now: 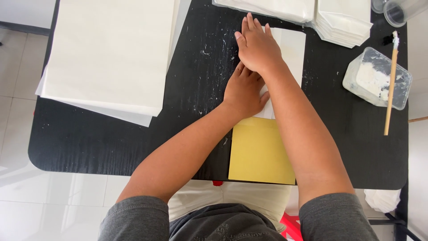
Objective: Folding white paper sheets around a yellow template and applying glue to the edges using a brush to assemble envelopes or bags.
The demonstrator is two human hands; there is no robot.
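Observation:
A folded white paper sheet (294, 49) lies on the black table (111, 143), with a yellow card (261, 151) sticking out of its near end. My right hand (257, 44) lies flat on the paper's far left part, fingers together and stretched out. My left hand (243, 91) presses flat on the paper just below it, close to the left edge. Neither hand holds anything; both rest palm down on the sheet.
A large stack of white sheets (109, 53) covers the table's left part. Folded white paper bags (341, 22) are piled at the far right. A clear tub of white paste (376, 78) stands at right with a wooden-handled brush (391, 85) across it. Clear cups (399, 10) stand in the far corner.

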